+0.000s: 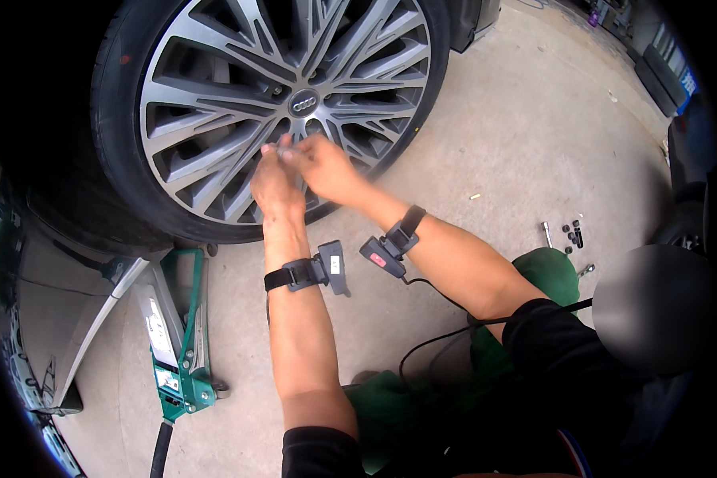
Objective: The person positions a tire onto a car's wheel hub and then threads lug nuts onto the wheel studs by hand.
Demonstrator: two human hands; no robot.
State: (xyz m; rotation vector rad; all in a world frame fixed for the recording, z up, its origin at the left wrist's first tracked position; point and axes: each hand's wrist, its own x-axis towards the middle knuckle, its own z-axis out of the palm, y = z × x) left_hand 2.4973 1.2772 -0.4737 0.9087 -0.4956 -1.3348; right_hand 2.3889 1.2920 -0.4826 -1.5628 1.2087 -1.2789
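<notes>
Both my hands are raised in front of the lower middle of a car wheel (pixel 215 103), just below its round centre cap (pixel 303 103). My left hand (pixel 278 188) has its fingers pinched together, pointing up toward the hub. Beside it, my right hand (pixel 325 169) is closed too, and its fingertips meet those of the left. Something small and greyish shows between the fingertips, but blur hides what it is. Behind the hands are silver and dark spokes, with a bolt hole (pixel 314 127) under the cap. Each wrist wears a black strap with a small box.
A green floor jack (pixel 185 382) stands left of my arms, beside the car body. On the concrete to the right lie a metal socket (pixel 546 233), several small black caps (pixel 568 229) and another metal tool (pixel 587 269). A black cable (pixel 434 341) runs by my right arm.
</notes>
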